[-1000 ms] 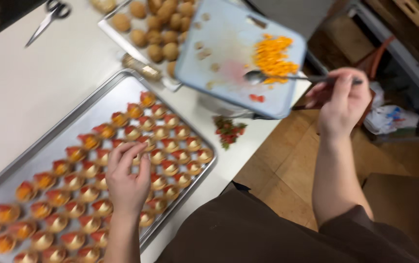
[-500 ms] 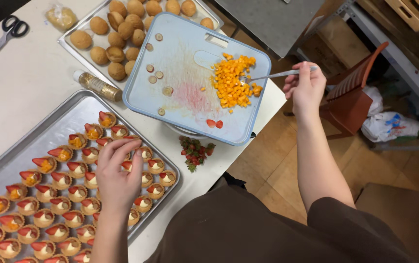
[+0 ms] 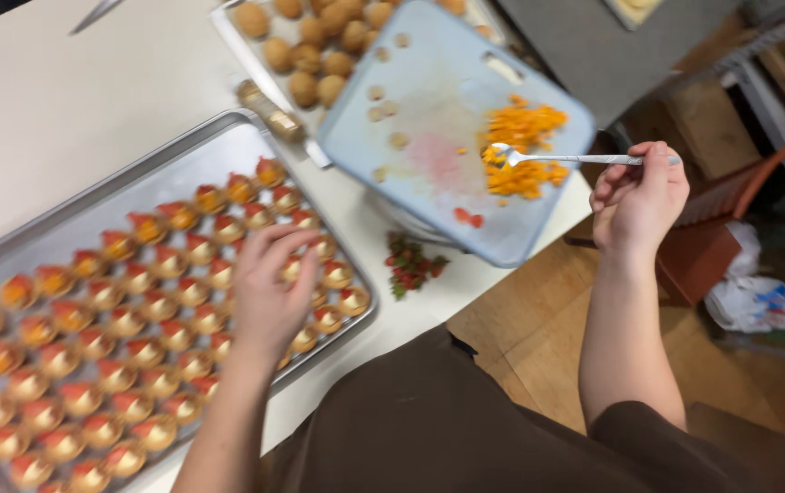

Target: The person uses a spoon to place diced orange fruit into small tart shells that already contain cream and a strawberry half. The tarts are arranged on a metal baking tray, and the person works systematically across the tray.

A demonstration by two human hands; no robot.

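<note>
Hands first. Right hand [image 3: 641, 196] clenched round the handle end of a slim metal spoon [image 3: 568, 159], held level off the table's right edge, bowl of the spoon resting in the heap of diced orange fruit [image 3: 520, 151] on the pale blue cutting board [image 3: 438, 119]. Left hand [image 3: 269, 290] loose and half open, fingers spread and bent downward over the near right corner of the metal tray [image 3: 118, 187], fingertips touching or just above the small tartlets [image 3: 109, 319] there; too blurred to tell whether one is pinched.

Tartlets in close rows across the tray, each topped with a red piece, hardly any bare metal between them except along the far rim. Cutting board tilted askew, overhanging the table corner on the right and lying partly over a second tray of round brown pastry balls [image 3: 319, 55]. Small pile of strawberry tops [image 3: 413, 265] on the white table [image 3: 63, 100], between the tartlet tray and the board, near the table's front edge. Open tabletop to the far left of both trays; wooden floor [image 3: 520, 347] below the right forearm, beside the table edge.
</note>
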